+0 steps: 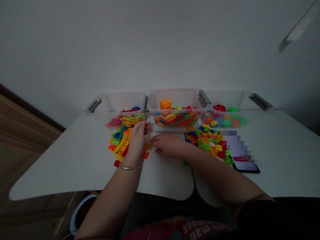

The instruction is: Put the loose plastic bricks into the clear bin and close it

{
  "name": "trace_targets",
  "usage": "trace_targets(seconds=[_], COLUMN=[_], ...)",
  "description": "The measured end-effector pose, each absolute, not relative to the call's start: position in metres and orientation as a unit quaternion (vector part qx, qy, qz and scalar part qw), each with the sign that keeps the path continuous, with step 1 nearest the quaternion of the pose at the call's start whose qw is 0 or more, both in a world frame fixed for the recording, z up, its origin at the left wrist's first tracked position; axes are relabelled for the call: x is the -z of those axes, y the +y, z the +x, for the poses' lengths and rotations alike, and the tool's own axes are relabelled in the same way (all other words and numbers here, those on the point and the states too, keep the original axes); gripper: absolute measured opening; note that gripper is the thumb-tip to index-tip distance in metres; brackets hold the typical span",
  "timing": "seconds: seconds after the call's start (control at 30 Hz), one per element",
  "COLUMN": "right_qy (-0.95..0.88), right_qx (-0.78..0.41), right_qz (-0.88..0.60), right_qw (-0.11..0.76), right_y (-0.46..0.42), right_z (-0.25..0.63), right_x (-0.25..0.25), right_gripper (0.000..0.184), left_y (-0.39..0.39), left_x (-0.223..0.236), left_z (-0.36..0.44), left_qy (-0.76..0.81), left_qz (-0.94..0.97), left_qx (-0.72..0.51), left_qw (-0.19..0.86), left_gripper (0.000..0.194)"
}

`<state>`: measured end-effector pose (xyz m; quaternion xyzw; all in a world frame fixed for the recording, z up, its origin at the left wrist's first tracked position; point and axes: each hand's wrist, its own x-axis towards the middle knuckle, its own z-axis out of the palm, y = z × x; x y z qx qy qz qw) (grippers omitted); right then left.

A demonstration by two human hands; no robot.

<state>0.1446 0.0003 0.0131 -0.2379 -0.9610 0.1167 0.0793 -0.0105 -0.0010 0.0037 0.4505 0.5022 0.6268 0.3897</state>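
My left hand (140, 132), with a silver bangle at the wrist, is over the right edge of the left pile of toy bricks (122, 146). Its fingers are curled together; anything in them is too small or hidden to name. Facing it is my right hand (166, 145), low over the table, its fingers stretched left and the thumb apart. Near its fingertips lie orange bricks (145, 155). Directly behind both hands stands a clear box (175, 115) of mixed bricks, with a large orange block (165, 104) on top.
A left clear box (125, 101) holds bricks and other colourful pieces. In the right clear box (227, 100) are coloured balls. A second brick pile (206, 140) lies beside a phone (241, 156). A seam divides the two white tabletops (170, 180); a wall rises behind.
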Motion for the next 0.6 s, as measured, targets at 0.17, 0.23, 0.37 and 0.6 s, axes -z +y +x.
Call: trace_targets(seconds=[0.17, 0.23, 0.37, 0.6], right_qy=[-0.957, -0.954, -0.944, -0.924], right_qx=[-0.095, -0.081, -0.076, -0.132], right_qz=[-0.267, -0.286, -0.320, -0.353], right_qw=[0.055, 0.043, 0.016, 0.068], right_y=[-0.001, -0.001, 0.001, 0.003], right_z=[0.146, 0.146, 0.145, 0.158], right_x=[-0.018, -0.021, -0.025, -0.045], right_gripper=[0.026, 0.027, 0.022, 0.016], left_y=[0.000, 0.001, 0.001, 0.001], left_x=[-0.003, -0.002, -0.002, -0.002], left_z=[-0.011, -0.011, -0.011, -0.011], left_qy=[0.489, 0.484, 0.480, 0.478], left_qz=[0.445, 0.444, 0.440, 0.440], left_qx=[-0.636, -0.639, -0.640, -0.639], left_qw=[0.398, 0.401, 0.408, 0.411], left_gripper=[0.021, 0.020, 0.019, 0.019])
